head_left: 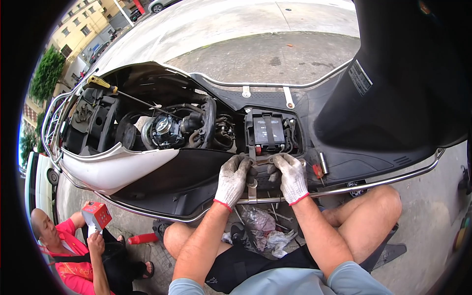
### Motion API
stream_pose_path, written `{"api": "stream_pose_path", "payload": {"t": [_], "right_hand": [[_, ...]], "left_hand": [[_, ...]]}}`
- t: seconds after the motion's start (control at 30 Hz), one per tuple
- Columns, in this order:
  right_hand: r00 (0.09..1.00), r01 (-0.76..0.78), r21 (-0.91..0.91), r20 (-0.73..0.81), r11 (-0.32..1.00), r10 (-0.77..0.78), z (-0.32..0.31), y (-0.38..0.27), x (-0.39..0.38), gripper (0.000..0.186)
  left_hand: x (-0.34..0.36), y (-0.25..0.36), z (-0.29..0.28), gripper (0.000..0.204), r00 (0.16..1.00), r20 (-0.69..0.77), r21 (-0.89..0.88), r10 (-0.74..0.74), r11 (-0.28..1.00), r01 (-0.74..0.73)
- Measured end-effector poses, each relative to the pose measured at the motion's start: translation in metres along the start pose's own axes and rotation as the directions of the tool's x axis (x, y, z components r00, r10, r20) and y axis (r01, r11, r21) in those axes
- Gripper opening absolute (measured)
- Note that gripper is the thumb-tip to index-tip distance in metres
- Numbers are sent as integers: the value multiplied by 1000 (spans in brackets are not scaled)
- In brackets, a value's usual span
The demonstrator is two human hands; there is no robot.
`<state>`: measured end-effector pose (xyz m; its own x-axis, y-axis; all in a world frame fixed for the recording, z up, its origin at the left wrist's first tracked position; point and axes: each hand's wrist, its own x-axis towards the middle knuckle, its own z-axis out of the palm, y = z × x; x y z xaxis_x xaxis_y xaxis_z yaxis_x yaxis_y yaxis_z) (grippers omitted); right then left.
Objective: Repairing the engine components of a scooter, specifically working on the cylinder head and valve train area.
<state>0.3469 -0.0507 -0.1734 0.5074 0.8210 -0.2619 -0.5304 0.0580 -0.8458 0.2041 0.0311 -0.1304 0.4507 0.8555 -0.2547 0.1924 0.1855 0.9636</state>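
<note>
White work gloves with red cuffs cover both of my hands, which meet at the near edge of the battery compartment in a scooter's black floorboard [344, 169]. My left hand [233, 176] pinches one end of a short, flat, brownish metal strip [263, 161]. At its other end, the fingers of my right hand [290, 174] close on it. Just beyond my fingers, a black battery [269, 132] sits in the compartment under a strap, with a red terminal cover at its near left corner. Right of my right hand lie a red-handled screwdriver [318, 172] and a silver metal tube [323, 163].
The scooter's opened body exposes its engine [167, 130], with a yellow-handled screwdriver [101, 82] lying across. Tools and crumpled plastic bags [260, 220] lie on the ground between my legs. At lower left another person [73, 255] holds a red box [97, 216] near a red bottle [142, 238].
</note>
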Motion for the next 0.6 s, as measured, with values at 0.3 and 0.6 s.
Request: {"api": "stream_pose_path", "payload": {"t": [0.3, 0.6], "right_hand": [[991, 73, 86, 110, 994, -82, 4, -1, -1, 15], [988, 133, -275, -35, 952, -149, 10, 14, 4, 17]], "left_hand": [[-1, 4, 1, 19, 995, 29, -26, -97, 995, 97], [3, -18, 5, 19, 999, 28, 27, -43, 999, 42]]}}
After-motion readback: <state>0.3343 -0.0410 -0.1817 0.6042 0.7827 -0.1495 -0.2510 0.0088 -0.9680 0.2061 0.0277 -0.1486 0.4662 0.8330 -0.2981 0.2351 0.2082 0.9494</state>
